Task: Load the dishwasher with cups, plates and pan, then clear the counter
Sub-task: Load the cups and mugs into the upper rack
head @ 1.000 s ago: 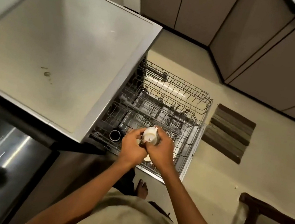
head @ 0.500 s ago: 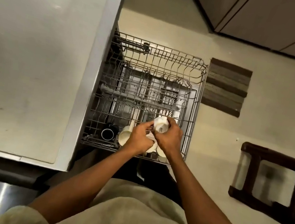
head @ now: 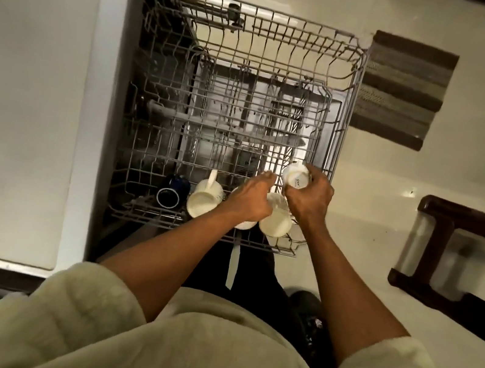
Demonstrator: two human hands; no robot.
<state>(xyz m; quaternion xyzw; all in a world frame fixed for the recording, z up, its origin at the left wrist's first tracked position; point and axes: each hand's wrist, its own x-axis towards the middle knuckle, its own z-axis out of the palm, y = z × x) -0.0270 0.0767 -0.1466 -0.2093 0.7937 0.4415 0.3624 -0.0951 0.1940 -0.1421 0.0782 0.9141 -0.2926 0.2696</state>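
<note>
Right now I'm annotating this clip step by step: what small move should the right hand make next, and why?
Probably lower the small white cup that the right hand grips onto the upper rack, behind the cream mugs already standing there; it is inverted above free wire.

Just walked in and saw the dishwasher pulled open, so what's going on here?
A person is loading cups into the pulled-out upper rack of the dishwasher. The right hand grips a small white cup, bottom up, over the rack's near right corner. The left hand reaches in beside it among the cups already in the near row: a dark blue cup, a white mug and another white cup. The rest of the rack looks unfilled.
</note>
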